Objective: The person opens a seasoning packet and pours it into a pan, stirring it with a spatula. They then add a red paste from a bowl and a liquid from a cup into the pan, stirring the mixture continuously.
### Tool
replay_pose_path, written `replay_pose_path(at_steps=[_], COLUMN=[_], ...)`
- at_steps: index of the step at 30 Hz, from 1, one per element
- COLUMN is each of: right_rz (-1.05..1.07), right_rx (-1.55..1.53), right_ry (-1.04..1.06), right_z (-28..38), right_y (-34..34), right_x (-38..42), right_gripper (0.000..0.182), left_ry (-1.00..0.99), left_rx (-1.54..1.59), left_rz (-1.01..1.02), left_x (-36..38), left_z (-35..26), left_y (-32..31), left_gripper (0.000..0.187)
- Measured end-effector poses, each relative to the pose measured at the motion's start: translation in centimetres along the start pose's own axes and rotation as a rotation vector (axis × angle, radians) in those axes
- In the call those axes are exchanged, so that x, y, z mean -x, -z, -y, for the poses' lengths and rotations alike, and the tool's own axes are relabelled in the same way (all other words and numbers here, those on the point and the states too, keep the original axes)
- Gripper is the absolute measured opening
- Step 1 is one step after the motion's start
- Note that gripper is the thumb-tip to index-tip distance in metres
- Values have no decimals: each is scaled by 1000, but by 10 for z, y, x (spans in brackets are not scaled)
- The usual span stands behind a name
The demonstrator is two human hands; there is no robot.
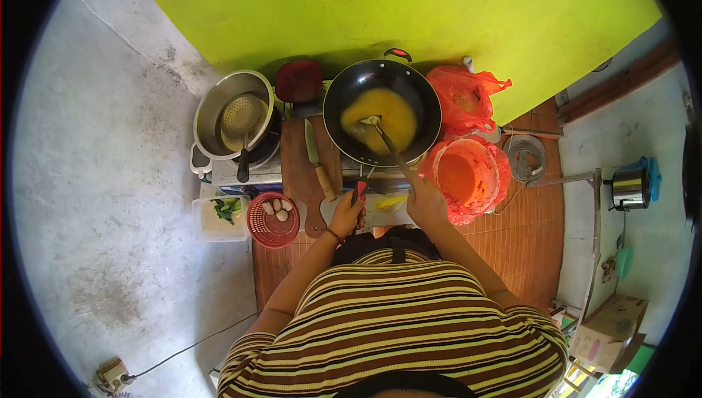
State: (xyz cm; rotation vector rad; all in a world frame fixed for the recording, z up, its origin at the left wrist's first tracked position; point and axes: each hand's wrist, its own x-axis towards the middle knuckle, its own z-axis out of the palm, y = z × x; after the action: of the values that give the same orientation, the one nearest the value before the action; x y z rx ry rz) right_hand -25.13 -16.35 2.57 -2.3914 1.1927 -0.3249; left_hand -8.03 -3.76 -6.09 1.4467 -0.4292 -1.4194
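A black wok [425,134] stands at the middle of the stove with yellow liquid [398,109] in its bottom. My left hand [346,214] is closed around the wok's red and black handle [360,190], on the near side. In my right hand [427,201] is a long-handled spatula [393,149], its head dipped in the liquid. Left of the wok, a knife [313,145] with a wooden handle lies on a brown cutting board [293,151]. The spatula's grip is partly hidden by my fingers.
At left are a metal pot [203,124] with a skimmer [243,116], a red basket [257,231] holding garlic-like pieces and a container [208,233] of greens. A red-lined bucket [499,178] and red plastic bag [459,102] stand close on the right.
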Motion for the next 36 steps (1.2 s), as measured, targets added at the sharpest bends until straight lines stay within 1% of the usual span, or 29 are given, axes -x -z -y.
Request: replay_pose_path(at_steps=[3,6,9,15,18,24,27,29,32,36], right_rz=[12,-11,36,59,32,134,127,149,176,207], right_rx=[-42,-1,44,91,109,148,140,150,173,165], right_ry=[9,-7,-43,-37,43,-35,-11,-30,-36,-48], right_z=[0,7,9,6,-5,-17,-22,-22,-26,-22], right_y=[-7,-10,-14,-17,-18,9,25,36,46,59], right_x=[-21,-37,-49,-50,-37,-1,17,28,42,51], right_gripper=[48,44,44,46,50,49,47,47,46,45], left_ry=[-5,6,10,16,16,7,8,14,9,7], left_rx=[-13,-5,12,40,41,34,26,22,-8,-12], left_rz=[-7,-10,-8,3,-14,-11,-4,2,-16,-16], left_x=[0,2,1,-3,-1,-1,-1,-2,3,3], left_z=[0,-4,-5,3,1,1,2,1,-6,-6], left_y=[-1,-2,-2,0,-1,-1,-1,0,-4,-4], left_gripper=[17,19,20,23,24,24,23,21,12,11])
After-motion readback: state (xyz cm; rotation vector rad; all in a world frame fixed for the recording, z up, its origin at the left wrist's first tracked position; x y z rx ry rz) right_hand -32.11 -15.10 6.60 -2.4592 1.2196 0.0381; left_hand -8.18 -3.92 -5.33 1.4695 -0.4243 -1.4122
